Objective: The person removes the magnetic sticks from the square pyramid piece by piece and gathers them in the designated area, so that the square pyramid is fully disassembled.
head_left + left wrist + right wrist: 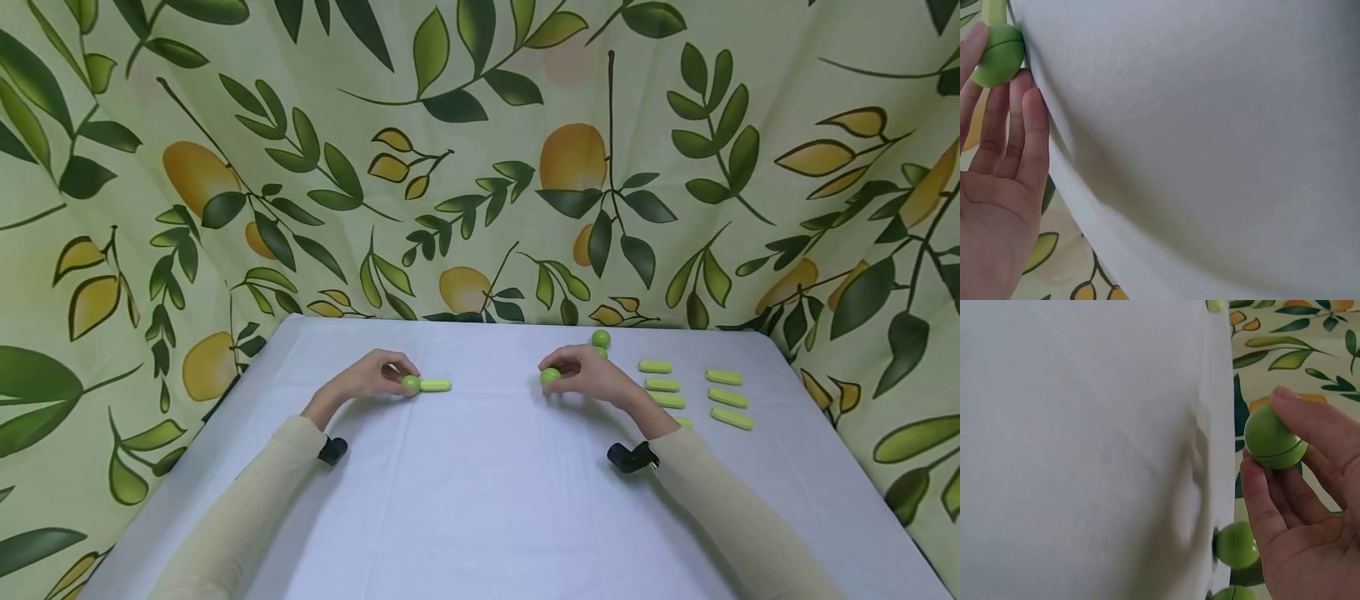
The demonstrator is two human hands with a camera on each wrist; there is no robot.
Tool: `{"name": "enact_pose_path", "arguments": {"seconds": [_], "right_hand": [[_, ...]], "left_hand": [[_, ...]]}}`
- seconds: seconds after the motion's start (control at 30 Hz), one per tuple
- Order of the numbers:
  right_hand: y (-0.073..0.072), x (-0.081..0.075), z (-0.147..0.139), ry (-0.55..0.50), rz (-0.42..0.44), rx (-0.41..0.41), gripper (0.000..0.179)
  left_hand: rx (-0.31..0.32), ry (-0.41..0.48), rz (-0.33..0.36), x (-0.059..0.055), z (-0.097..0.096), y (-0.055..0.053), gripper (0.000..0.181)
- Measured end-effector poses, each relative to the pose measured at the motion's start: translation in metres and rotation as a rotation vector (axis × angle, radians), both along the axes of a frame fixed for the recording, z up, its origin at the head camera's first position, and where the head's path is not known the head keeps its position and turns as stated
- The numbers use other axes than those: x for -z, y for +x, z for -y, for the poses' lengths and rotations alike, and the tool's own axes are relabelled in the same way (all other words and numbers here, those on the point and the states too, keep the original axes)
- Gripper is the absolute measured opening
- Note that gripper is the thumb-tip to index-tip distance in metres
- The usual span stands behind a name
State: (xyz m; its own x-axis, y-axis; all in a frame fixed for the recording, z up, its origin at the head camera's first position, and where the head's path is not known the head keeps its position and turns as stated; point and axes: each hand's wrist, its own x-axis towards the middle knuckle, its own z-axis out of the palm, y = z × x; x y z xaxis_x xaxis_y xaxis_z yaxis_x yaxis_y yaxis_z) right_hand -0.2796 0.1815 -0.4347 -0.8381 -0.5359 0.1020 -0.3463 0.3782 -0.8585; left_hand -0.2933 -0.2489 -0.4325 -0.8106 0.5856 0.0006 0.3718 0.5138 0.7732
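Note:
My left hand (pixel 369 375) pinches a small green ball (pixel 411 384) low over the white table, on the left of its middle. A light-green ribbed stick (pixel 437 385) meets that ball on its right side and points to the right. In the left wrist view, the ball (pixel 1001 56) has a seam around it, with the stick (pixel 994 11) at its far side. My right hand (pixel 592 375) holds another green ball (pixel 1274 439) between thumb and fingers, apart from the stick. Two more green balls are beside the right hand: one ball (pixel 601 338) lies behind it, the other is partly hidden.
Several light-green sticks lie in two columns on the right of the table (pixel 480 500), such as one stick (pixel 726 397) in the outer column. My right wrist partly covers the inner column. A leaf-and-fruit patterned curtain (pixel 480 167) hangs behind the table and at its sides.

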Motion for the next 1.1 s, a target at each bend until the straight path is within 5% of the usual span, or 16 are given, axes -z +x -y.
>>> {"name": "enact_pose_path", "arguments": {"seconds": [0.57, 1.1], "right_hand": [[0.017, -0.002, -0.063, -0.028, 0.027, 0.116, 0.039], [0.012, 0.002, -0.087, 0.063, -0.001, 0.182, 0.039]], "left_hand": [[0.005, -0.022, 0.030, -0.002, -0.003, -0.005, 0.023], [0.003, -0.041, 0.046, -0.005, -0.002, -0.004, 0.022]]}}
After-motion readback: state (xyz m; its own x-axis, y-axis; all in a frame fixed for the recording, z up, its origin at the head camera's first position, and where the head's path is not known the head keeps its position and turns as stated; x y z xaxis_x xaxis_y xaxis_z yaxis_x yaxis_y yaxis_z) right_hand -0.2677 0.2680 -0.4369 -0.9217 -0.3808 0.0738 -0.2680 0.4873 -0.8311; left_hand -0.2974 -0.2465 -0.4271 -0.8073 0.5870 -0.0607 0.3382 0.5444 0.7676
